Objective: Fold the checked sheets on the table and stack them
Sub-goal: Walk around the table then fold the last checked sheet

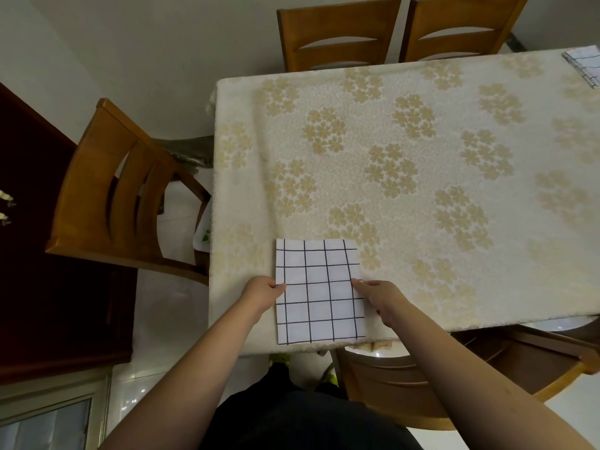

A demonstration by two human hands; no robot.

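A folded checked sheet (319, 292) is lying flat at the near edge of the table (422, 157), close to its near left corner, directly in front of the person. It is reading as a compact rectangle, long axis running away from the person toward the far chairs (399, 30), short axis running left to right between the hands. The left hand (264, 292) is sitting at the sheet's left edge about midway along, fingers curled and pinching that edge. The right hand (378, 295) is meeting the right edge at the same level, fingertips on or just over the edge; whether it is pinching or only pressing cannot be told from here. Both hands are equally near, one on each side, so the sheet is lying squarely between them. Judgement: this piece is looking folded and is being squared up or readied for lifting. A second checked sheet (586, 64) is lying well apart at the far right corner, partly cut off by the frame, so any stacking would be calling for a reach across to the right. A wooden chair (107, 190) is standing at the table's left end.
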